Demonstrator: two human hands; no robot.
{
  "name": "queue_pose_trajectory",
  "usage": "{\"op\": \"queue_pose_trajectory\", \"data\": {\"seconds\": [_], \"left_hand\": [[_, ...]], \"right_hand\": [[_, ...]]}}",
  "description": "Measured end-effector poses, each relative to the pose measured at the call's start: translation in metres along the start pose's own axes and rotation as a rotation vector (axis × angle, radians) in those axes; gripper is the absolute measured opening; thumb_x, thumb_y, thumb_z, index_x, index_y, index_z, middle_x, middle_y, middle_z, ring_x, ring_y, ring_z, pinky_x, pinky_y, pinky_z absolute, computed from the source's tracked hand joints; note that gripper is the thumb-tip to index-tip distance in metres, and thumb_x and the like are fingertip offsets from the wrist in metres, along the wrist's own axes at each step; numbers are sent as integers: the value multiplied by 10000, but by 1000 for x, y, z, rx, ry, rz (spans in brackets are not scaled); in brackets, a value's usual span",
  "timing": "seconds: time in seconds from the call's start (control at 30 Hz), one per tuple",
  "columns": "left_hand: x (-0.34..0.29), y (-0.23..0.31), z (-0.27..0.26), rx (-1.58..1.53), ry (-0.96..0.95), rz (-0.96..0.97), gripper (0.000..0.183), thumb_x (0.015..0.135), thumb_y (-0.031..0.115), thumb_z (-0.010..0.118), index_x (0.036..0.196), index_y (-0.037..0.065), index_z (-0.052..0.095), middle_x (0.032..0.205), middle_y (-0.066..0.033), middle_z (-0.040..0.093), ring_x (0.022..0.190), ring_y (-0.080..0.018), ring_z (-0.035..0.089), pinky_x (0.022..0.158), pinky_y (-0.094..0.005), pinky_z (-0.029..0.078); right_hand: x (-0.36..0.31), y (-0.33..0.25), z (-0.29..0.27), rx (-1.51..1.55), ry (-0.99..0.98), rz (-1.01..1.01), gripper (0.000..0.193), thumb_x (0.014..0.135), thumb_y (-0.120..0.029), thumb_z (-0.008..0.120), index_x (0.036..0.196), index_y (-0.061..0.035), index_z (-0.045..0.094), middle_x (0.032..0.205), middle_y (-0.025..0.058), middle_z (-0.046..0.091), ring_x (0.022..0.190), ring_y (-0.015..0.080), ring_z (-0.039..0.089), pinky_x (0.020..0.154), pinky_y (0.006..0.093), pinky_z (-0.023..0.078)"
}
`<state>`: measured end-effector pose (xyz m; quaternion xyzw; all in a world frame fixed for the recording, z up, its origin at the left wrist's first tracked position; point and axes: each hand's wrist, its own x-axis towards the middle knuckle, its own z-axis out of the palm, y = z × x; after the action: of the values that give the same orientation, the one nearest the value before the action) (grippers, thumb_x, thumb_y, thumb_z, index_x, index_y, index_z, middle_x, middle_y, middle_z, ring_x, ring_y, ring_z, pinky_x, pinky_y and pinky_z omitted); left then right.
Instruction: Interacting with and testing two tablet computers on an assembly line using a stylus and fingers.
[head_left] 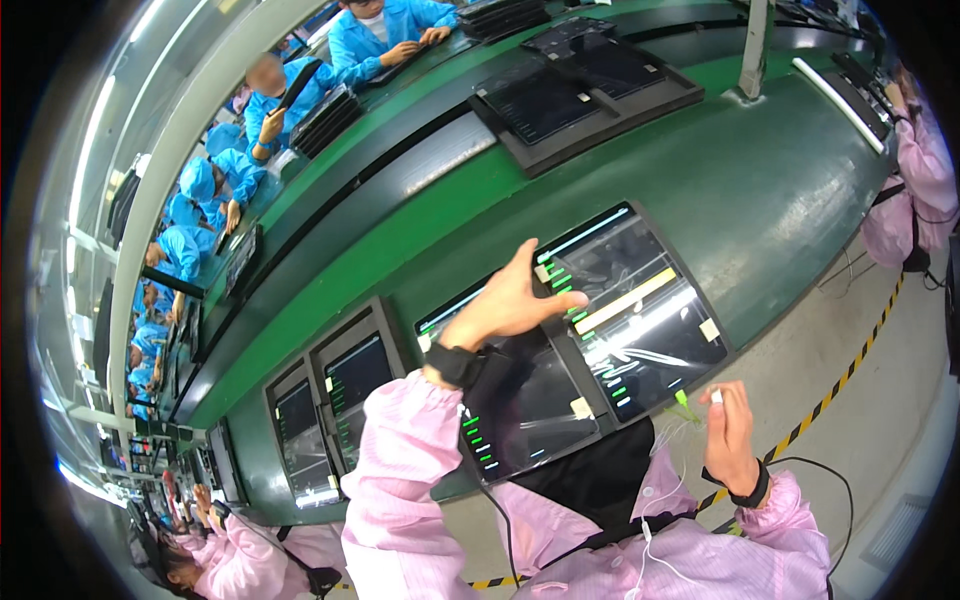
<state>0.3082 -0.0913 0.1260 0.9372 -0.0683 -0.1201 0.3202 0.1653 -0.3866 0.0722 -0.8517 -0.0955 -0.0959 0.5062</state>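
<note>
Two tablets with lit screens lie side by side in a dark tray in front of me. My left hand (510, 300) reaches over them, thumb and finger spread apart. Its fingertips are over the left edge of the right tablet (640, 290), whose screen shows green bars and a yellow stripe; whether they touch it I cannot tell. Under my left wrist is the left tablet (530, 400). My right hand (732, 440) is curled beside the tray's near right corner, with a small white piece (716, 397) at its fingertips. A bright green plug (683, 399) with thin white wires is close to it.
Another tray (318, 362) with two lit tablets lies to the left, and a further tray (600, 125) stands across the green bench (760, 210). A metal post (755, 60) rises at the far right. Co-workers in blue (385, 35) and pink (920, 165) sit around.
</note>
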Motion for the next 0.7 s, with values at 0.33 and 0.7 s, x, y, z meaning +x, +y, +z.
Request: {"op": "queue_pose_trajectory", "data": {"seconds": [0.33,0.7], "left_hand": [[-74,-83,-43,158,53,-313,751,813,479,616,1285,-64,401,1230,-273,500,1121,-369,513,936,-387,417],[-82,-94,-41,87,131,-263,721,801,495,625,1263,-33,459,910,-216,590,760,-249,566,712,-345,459]], "right_hand": [[-16,-51,74,305,-929,74,363,887,-198,553,612,25,470,529,171,439,432,297,433,418,387,308],[-20,-58,109,322,-1111,299,323,943,-231,442,819,32,583,705,129,639,682,213,654,615,320,495]]}}
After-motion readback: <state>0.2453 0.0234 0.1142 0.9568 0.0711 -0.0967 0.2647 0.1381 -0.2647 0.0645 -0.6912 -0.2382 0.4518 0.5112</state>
